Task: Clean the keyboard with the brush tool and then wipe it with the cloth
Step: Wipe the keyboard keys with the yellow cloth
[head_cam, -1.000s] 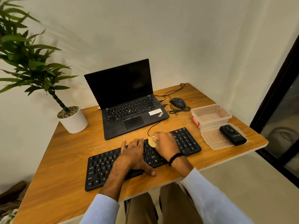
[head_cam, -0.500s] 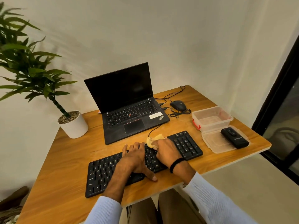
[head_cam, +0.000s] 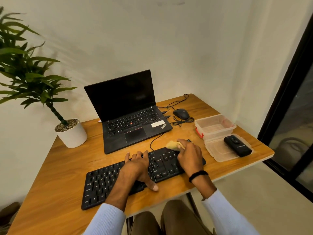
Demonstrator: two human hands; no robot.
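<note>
Pressing the left hand (head_cam: 137, 167) flat on the keyboard (head_cam: 162, 161), fingers (head_cam: 127, 156) straight; clutching the yellow cloth (head_cam: 171, 145) with the right hand (head_cam: 189, 156), fingers curled, at the keyboard's right end.

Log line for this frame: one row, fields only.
phase: cloth wipe | right hand: grips yellow cloth at right end of black external keyboard | left hand: rests flat on middle keys

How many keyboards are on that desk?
2. A separate black keyboard lies near the desk's front edge, under the left hand and the right hand, which holds a cloth; the other is built into the open laptop behind it.
</note>
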